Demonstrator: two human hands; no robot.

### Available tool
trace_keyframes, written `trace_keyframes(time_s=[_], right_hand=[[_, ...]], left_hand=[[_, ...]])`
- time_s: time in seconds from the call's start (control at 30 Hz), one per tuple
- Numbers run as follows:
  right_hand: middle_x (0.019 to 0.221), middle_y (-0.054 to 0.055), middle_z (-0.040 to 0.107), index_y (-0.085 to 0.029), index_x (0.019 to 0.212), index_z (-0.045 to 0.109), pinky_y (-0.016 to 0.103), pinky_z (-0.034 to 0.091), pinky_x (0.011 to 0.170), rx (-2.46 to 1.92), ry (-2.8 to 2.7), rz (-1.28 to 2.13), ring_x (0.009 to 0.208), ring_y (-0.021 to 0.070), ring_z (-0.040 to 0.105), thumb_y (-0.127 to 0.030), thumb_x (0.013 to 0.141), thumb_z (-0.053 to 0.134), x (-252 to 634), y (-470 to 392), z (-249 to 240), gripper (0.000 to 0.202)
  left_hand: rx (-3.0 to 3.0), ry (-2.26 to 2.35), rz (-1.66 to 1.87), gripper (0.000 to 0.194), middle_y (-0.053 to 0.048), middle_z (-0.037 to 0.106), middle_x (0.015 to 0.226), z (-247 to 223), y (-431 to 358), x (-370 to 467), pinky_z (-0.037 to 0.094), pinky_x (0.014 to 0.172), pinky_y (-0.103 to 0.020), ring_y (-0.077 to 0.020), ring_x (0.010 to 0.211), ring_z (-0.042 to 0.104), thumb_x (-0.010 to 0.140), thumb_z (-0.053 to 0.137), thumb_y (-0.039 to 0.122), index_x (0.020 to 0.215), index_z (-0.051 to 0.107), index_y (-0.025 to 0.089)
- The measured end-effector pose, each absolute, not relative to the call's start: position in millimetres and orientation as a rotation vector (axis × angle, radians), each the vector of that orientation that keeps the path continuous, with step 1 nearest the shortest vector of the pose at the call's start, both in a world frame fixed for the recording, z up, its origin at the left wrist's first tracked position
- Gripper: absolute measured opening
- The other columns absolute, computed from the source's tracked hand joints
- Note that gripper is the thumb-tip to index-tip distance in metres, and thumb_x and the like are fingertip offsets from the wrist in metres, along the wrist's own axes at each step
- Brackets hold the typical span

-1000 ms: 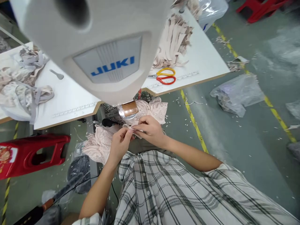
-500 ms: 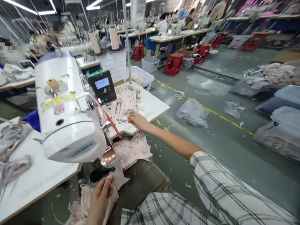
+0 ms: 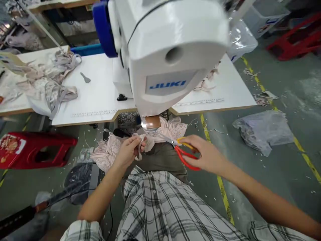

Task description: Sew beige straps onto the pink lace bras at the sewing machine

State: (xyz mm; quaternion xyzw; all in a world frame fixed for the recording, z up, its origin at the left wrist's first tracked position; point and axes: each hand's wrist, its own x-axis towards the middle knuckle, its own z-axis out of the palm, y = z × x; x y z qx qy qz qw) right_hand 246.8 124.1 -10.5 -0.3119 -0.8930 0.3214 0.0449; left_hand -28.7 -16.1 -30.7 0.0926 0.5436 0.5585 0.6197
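Observation:
Pale pink lace fabric (image 3: pixel 173 129) hangs below the head of a white sewing machine (image 3: pixel 175 50), over my lap. My left hand (image 3: pixel 131 149) pinches a light strip of this fabric just left of the machine's lower end. Scissors with red and yellow handles (image 3: pixel 184 154) are in my right hand (image 3: pixel 205 154), fingers through the loops. Their blades point left toward the fabric and look parted a little. More bunched lace (image 3: pixel 106 152) lies to the left of my left hand.
The white table (image 3: pixel 97 90) carries a pile of straps and lace (image 3: pixel 54 78) at the left and a small grey tool (image 3: pixel 85 78). A red stool (image 3: pixel 37 150) stands at left. A plastic bag (image 3: pixel 265 129) lies on the floor at right.
The view has turned down and left. My right hand has come from the tabletop to the fabric with the scissors, their handles now gripped. My left hand still pinches fabric.

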Motion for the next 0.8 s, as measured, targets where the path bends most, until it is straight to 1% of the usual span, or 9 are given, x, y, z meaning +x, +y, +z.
trace_keyframes(time_s=[0.07,0.1,0.27,0.43,0.53,0.6,0.7,0.8], right_hand=[[0.120,0.009,0.067,-0.027,0.117,0.061,0.033,0.052,0.058,-0.891,-2.738,1.047,0.065,0.0171,0.061,-0.032,0.082,0.064,239.9,94.9,-5.4,0.035],[0.120,0.010,0.067,-0.027,0.117,0.061,0.034,0.052,0.058,-0.877,-2.727,1.027,0.065,0.0173,0.061,-0.032,0.083,0.063,234.3,86.0,-4.7,0.034],[0.120,0.010,0.067,-0.026,0.118,0.060,0.036,0.054,0.066,-0.834,-2.717,0.933,0.084,0.0225,0.067,-0.032,0.086,0.062,206.1,84.9,-12.6,0.033],[0.121,0.010,0.066,-0.024,0.123,0.058,0.035,0.054,0.068,-0.706,-2.796,0.924,0.089,0.0223,0.067,-0.031,0.089,0.061,195.0,94.2,-21.3,0.035],[0.120,0.009,0.067,-0.024,0.123,0.059,0.034,0.053,0.066,-0.653,-2.841,0.932,0.091,0.0227,0.068,-0.030,0.092,0.059,197.7,95.7,-22.4,0.032],[0.115,0.007,0.069,-0.026,0.123,0.059,0.033,0.052,0.065,-0.675,-2.836,1.001,0.088,0.0214,0.067,-0.030,0.093,0.057,202.5,96.5,-21.9,0.031],[0.105,0.004,0.070,-0.029,0.121,0.061,0.031,0.051,0.063,-0.798,-2.745,1.142,0.075,0.0172,0.064,-0.028,0.090,0.059,210.1,95.6,-20.7,0.031],[0.111,0.006,0.067,-0.029,0.118,0.060,0.030,0.050,0.062,-0.868,-2.634,1.260,0.072,0.0161,0.061,-0.023,0.080,0.065,212.6,91.3,-19.9,0.039]], left_hand=[[0.233,1.196,1.269,0.030,-0.003,0.063,0.076,-30.1,-18.0,-26.6,0.048,0.062,-0.022,-0.0095,0.064,0.054,0.078,0.077,0.040,0.088,0.070,0.013],[0.250,1.185,1.268,0.028,-0.002,0.063,0.076,-29.1,-18.7,-25.1,0.048,0.063,-0.021,-0.0094,0.064,0.055,0.080,0.075,0.040,0.087,0.068,0.013],[0.318,1.240,1.249,0.024,-0.002,0.063,0.075,-23.4,-19.3,-18.4,0.047,0.061,-0.020,-0.0092,0.064,0.055,0.084,0.069,0.038,0.083,0.066,0.014],[0.341,1.301,1.214,0.019,-0.003,0.065,0.075,-22.8,-20.8,-18.2,0.045,0.061,-0.021,-0.0088,0.062,0.055,0.084,0.063,0.030,0.074,0.063,0.014],[0.334,1.297,1.193,0.015,-0.003,0.063,0.071,-24.8,-23.6,-21.8,0.042,0.057,-0.020,-0.0087,0.060,0.053,0.083,0.062,0.027,0.075,0.065,0.014],[0.331,1.264,1.190,0.013,-0.002,0.062,0.070,-25.7,-25.5,-24.9,0.039,0.054,-0.020,-0.0082,0.057,0.050,0.080,0.060,0.024,0.075,0.065,0.014],[0.325,1.222,1.198,0.013,-0.001,0.057,0.066,-25.9,-27.5,-29.0,0.032,0.049,-0.020,-0.0062,0.052,0.042,0.080,0.059,0.023,0.075,0.066,0.013],[0.292,1.227,1.234,0.022,0.003,0.048,0.058,-26.1,-28.8,-31.0,0.023,0.044,-0.019,-0.0045,0.047,0.034,0.084,0.064,0.034,0.077,0.066,0.013]])
